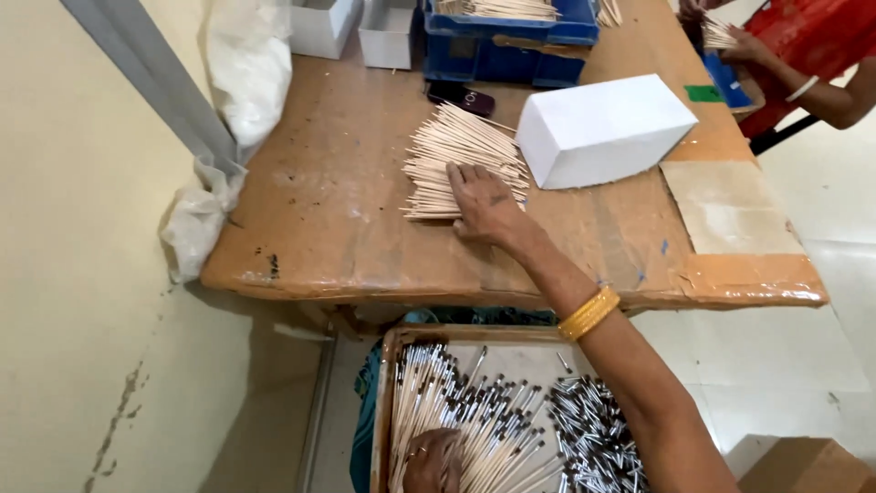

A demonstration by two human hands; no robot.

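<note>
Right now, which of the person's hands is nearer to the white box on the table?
The right hand. It rests flat on the fanned pile of thin wooden sticks, just left of the white box. The left hand is far below, in the tray on the lap.

A closed white box (603, 130) lies on the brown table (338, 228). Behind it sit a blue crate (497, 50) and a dark phone (461, 96).

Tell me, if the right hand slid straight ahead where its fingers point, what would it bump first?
The right hand already lies on the fanned pile of thin pale wooden sticks, so it would push into those first. Beyond them, probably the small dark phone.
</note>
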